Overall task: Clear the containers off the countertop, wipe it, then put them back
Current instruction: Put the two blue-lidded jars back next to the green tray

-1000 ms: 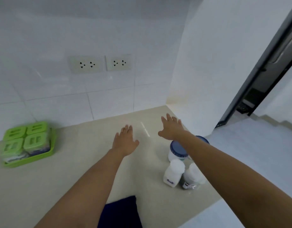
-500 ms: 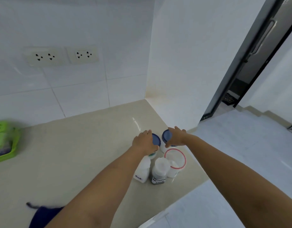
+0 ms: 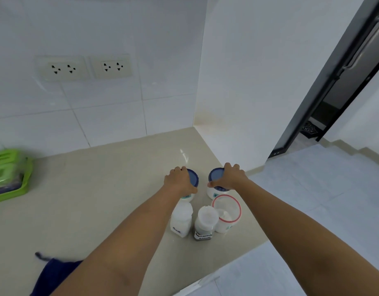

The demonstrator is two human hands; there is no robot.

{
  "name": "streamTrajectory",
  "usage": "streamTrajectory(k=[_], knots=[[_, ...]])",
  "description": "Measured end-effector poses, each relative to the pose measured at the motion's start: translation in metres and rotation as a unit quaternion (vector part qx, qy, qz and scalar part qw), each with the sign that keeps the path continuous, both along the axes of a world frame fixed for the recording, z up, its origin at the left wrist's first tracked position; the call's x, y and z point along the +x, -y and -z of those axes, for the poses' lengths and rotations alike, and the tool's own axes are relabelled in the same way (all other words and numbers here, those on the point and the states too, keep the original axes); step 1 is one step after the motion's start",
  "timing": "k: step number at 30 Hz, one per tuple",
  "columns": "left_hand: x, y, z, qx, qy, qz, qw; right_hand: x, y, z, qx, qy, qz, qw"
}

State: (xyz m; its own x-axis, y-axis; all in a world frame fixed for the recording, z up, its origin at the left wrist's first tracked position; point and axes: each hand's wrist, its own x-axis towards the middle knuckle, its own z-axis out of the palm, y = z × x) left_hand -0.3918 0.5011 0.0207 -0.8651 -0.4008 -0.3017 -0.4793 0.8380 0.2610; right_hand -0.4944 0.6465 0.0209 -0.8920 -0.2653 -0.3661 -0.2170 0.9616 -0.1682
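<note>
Five containers cluster near the right front corner of the beige countertop (image 3: 103, 189). My left hand (image 3: 179, 181) grips the top of one blue-lidded white jar (image 3: 193, 178). My right hand (image 3: 231, 177) grips the other blue-lidded jar (image 3: 215, 176) beside it. In front of them stand a white salt bottle (image 3: 181, 218), a white-capped bottle with a dark label (image 3: 205, 222) and a clear tub with a red rim (image 3: 227, 212). Both jars rest on the counter.
A green tray with green-lidded boxes (image 3: 9, 174) sits at the far left against the tiled wall. A dark blue cloth (image 3: 54, 274) lies at the counter's front edge. Two wall sockets (image 3: 86, 67) are above. A side wall bounds the counter's right, beyond it floor and a doorway.
My hands dropped from hovering open over the counter onto the two blue lids and closed on them. The view swung right, pushing the green tray toward the left edge.
</note>
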Motion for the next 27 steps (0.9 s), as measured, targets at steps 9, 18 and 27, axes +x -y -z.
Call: streamTrajectory(k=[9, 18, 27], knots=[[0.039, 0.068, -0.009, 0.018, -0.031, -0.072, 0.997, 0.005, 0.050, -0.020, -0.068, 0.057, 0.000, 0.996], [0.112, 0.154, -0.025, -0.007, -0.030, -0.140, 0.990, 0.054, 0.166, -0.033, -0.025, 0.054, -0.150, 0.987], [0.192, 0.246, -0.026, -0.033, -0.034, -0.180, 0.983, 0.126, 0.294, -0.030, -0.011, 0.017, -0.260, 0.965]])
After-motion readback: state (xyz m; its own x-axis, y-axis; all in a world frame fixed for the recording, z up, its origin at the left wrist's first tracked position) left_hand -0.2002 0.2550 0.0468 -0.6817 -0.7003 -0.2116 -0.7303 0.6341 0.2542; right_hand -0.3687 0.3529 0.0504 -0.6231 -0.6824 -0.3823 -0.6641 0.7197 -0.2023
